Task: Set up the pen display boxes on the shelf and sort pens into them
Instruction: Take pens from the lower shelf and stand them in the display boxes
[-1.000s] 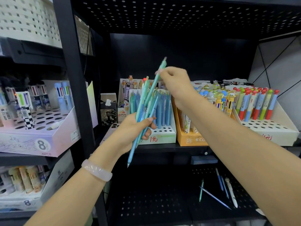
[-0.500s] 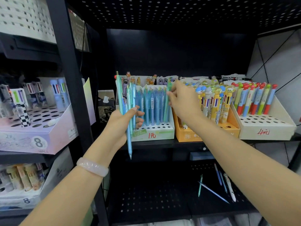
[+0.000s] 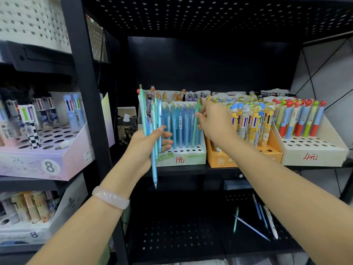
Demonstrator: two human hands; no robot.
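My left hand [image 3: 150,142] grips a bundle of several slim blue and teal pens [image 3: 152,119], held upright in front of the left side of the white-green display box [image 3: 183,156]. That box holds several blue pens standing in its holes. My right hand [image 3: 214,119] pinches one green pen [image 3: 196,123] that stands at the right end of the box's rows. An orange display box [image 3: 221,159] with cartoon-topped pens sits just right of it, partly hidden by my right forearm.
A white box marked in red [image 3: 313,155] with red-capped pens stands at the right of the shelf. Several loose pens [image 3: 256,220] lie on the lower shelf. A black upright post [image 3: 86,92] separates the left shelves, where a lilac pen box [image 3: 47,161] stands.
The right hand drew one green pen from the bundle, carried it to the box and lowered it at the right end. The left hand turned the bundle upright and shifted left.
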